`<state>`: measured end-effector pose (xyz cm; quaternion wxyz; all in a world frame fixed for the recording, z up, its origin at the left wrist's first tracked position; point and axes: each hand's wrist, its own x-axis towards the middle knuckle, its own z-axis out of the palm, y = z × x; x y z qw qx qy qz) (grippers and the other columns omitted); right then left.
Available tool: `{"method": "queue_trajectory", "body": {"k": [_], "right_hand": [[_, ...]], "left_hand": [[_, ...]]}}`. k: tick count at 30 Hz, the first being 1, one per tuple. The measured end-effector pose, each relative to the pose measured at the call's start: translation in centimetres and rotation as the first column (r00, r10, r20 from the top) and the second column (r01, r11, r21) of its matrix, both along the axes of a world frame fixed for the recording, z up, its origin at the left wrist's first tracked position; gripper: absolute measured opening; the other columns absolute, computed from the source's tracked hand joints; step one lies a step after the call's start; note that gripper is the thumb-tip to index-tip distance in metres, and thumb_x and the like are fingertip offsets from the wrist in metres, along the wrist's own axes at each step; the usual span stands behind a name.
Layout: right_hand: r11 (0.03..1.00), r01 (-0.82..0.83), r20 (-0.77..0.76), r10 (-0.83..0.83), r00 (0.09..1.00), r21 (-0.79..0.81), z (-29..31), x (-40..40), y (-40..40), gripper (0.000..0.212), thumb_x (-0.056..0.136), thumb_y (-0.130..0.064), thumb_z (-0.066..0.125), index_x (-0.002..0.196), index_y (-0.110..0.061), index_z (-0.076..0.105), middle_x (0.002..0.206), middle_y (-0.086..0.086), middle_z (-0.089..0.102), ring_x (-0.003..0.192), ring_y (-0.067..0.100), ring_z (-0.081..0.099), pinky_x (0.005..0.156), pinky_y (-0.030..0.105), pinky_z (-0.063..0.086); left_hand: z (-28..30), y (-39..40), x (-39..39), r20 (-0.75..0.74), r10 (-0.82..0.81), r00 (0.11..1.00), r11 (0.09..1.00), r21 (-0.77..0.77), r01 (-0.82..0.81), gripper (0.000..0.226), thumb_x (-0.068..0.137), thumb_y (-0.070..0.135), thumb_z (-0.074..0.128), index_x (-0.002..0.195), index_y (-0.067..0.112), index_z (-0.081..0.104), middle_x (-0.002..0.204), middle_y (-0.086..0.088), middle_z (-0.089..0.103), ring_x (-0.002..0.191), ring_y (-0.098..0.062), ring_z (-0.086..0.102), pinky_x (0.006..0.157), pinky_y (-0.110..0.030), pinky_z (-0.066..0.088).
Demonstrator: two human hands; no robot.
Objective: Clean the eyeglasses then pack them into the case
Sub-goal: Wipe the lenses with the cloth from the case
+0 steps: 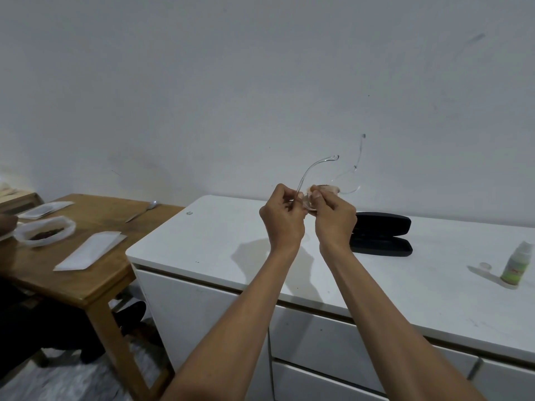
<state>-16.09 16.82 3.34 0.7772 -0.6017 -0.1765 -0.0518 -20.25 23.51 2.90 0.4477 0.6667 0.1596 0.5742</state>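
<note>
Both hands are raised above the white cabinet top [220, 241]. The left hand [282, 219] pinches the clear eyeglasses [344, 183] at one temple's base; the right hand [333, 218] pinches a lens, temples pointing up. Behind the right wrist, near the back edge, lies the open black case [385, 233]. A spray bottle [516, 264] stands toward the right edge.

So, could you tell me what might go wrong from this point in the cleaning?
1. Both hands, left hand and right hand, pinch the clear eyeglasses in mid-air above the white cabinet; a slip could drop them onto it.
2. The temples stick up unfolded, so rubbing might strain the hinges.
3. The spray bottle stands uncapped near the cabinet's front edge, where an elbow might tip it.
</note>
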Motion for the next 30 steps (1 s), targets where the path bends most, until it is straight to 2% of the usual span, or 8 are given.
{"method": "queue_trajectory", "body": {"k": [6, 10, 12, 15, 18, 23, 25, 30], "right_hand": [[0.993, -0.114, -0.046, 0.112, 0.993, -0.031, 0.0, -0.1, -0.4, 0.015, 0.094, -0.011, 0.070, 0.094, -0.021, 0.081, 0.086, -0.003, 0.079, 0.079, 0.014, 0.076, 0.082, 0.041, 0.064], [0.985, -0.099, 0.027, 0.103, 0.994, -0.140, 0.2, -0.3, -1.1, 0.022, 0.091, -0.015, 0.074, 0.079, -0.033, 0.080, 0.070, -0.006, 0.078, 0.065, 0.009, 0.072, 0.076, 0.038, 0.063], [0.989, -0.056, 0.043, 0.063, 0.997, -0.140, 0.0, -0.6, -1.2, 0.029, 0.089, -0.015, 0.075, 0.071, -0.038, 0.076, 0.061, -0.008, 0.074, 0.056, 0.004, 0.066, 0.071, 0.031, 0.060], [0.995, 0.048, 0.024, -0.046, 0.999, -0.082, 0.0, -0.9, -1.0, 0.015, 0.089, -0.013, 0.075, 0.077, -0.020, 0.082, 0.064, 0.001, 0.074, 0.049, 0.000, 0.060, 0.059, 0.009, 0.047], [0.991, 0.133, -0.006, -0.133, 0.991, -0.018, -0.2, -1.0, -0.7, 0.008, 0.089, -0.010, 0.076, 0.090, -0.010, 0.083, 0.076, -0.002, 0.076, 0.055, -0.009, 0.063, 0.059, 0.002, 0.043], [0.988, 0.125, -0.048, -0.121, 0.992, 0.090, -0.1, -1.1, -0.1, 0.010, 0.088, -0.006, 0.074, 0.093, -0.008, 0.083, 0.092, -0.005, 0.079, 0.071, -0.006, 0.069, 0.076, 0.013, 0.050], [0.986, 0.085, -0.086, -0.073, 0.994, 0.142, -0.1, -1.1, -0.1, 0.012, 0.088, -0.006, 0.075, 0.097, -0.008, 0.083, 0.091, -0.014, 0.077, 0.077, 0.000, 0.070, 0.081, 0.020, 0.054], [0.987, -0.017, -0.102, 0.034, 0.994, 0.161, 0.1, -1.2, -0.4, 0.020, 0.093, -0.005, 0.070, 0.096, -0.022, 0.081, 0.075, -0.024, 0.073, 0.076, 0.004, 0.070, 0.078, 0.017, 0.054]], "left_hand": [[-0.3, 0.4, -0.1, -0.018, -0.017, 1.000, 1.000, 0.004, 0.017, 0.017, 0.090, 0.005, 0.071, 0.077, 0.004, 0.059, 0.066, -0.006, 0.069, 0.062, -0.024, 0.070, 0.059, -0.044, 0.060], [-0.1, 0.9, -0.2, -0.046, 0.043, 0.998, 0.999, 0.026, -0.042, 0.017, 0.088, 0.002, 0.071, 0.076, 0.004, 0.059, 0.065, 0.000, 0.067, 0.061, -0.017, 0.067, 0.058, -0.030, 0.057], [0.1, 1.0, 0.0, -0.069, 0.050, 0.996, 0.998, 0.044, -0.047, 0.017, 0.087, 0.002, 0.071, 0.075, 0.005, 0.059, 0.064, 0.001, 0.065, 0.060, -0.018, 0.066, 0.058, -0.031, 0.056], [0.0, 1.1, 0.1, -0.094, 0.034, 0.995, 0.997, 0.069, -0.028, 0.019, 0.088, 0.005, 0.070, 0.076, 0.008, 0.056, 0.065, -0.003, 0.065, 0.060, -0.026, 0.068, 0.060, -0.045, 0.058], [0.0, 0.9, 0.0, -0.098, 0.030, 0.995, 0.995, 0.095, -0.020, 0.018, 0.089, 0.006, 0.070, 0.077, 0.008, 0.056, 0.066, -0.006, 0.065, 0.062, -0.028, 0.068, 0.061, -0.046, 0.057], [0.3, 0.2, -0.2, -0.069, 0.021, 0.997, 0.997, 0.081, -0.015, 0.017, 0.089, 0.007, 0.071, 0.077, 0.006, 0.058, 0.067, -0.002, 0.065, 0.065, -0.023, 0.069, 0.061, -0.044, 0.060], [0.3, 0.0, -0.2, -0.060, -0.004, 0.998, 0.999, 0.050, 0.007, 0.018, 0.090, 0.007, 0.071, 0.078, 0.005, 0.058, 0.067, -0.002, 0.066, 0.064, -0.022, 0.071, 0.060, -0.044, 0.061], [0.5, -0.5, -0.3, -0.037, -0.039, 0.999, 0.999, 0.033, 0.040, 0.018, 0.089, 0.005, 0.071, 0.077, 0.003, 0.058, 0.066, -0.007, 0.069, 0.061, -0.022, 0.071, 0.057, -0.037, 0.060]]}}
